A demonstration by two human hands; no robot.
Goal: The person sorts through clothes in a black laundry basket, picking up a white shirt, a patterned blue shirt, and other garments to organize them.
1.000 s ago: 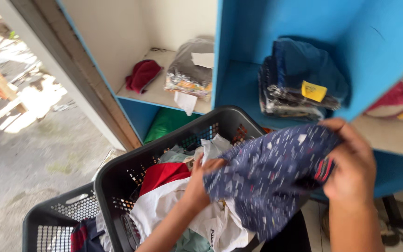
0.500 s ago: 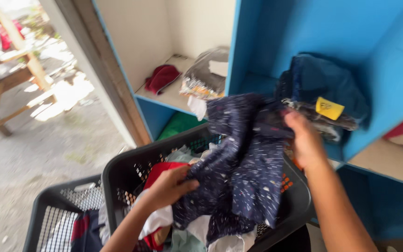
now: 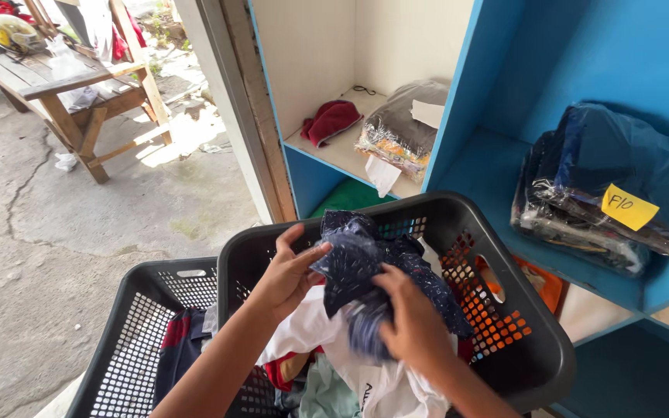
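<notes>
Both my hands hold a navy blue garment with small white flecks (image 3: pixel 365 267), bunched up over a black plastic laundry basket (image 3: pixel 536 340). My left hand (image 3: pixel 284 275) grips its left side with the fingers spread on the cloth. My right hand (image 3: pixel 412 321) clutches the lower part from the front. The basket holds several mixed clothes, among them white cloth (image 3: pixel 311 333), a red piece (image 3: pixel 282 371) and a pale green piece (image 3: pixel 323 395).
A second black basket (image 3: pixel 129 333) with dark and red clothes stands at the left. A blue and cream shelf unit (image 3: pixel 458 108) holds a red cloth (image 3: pixel 331 120), a plastic-wrapped bundle (image 3: pixel 400 128) and wrapped dark clothes with a yellow tag (image 3: pixel 605 186). A wooden bench (image 3: pixel 79 85) stands outside.
The navy garment came down from in front of the shelf into a bunch over the basket. My right hand dropped from shelf height to the cloth's lower part. The view shifted right.
</notes>
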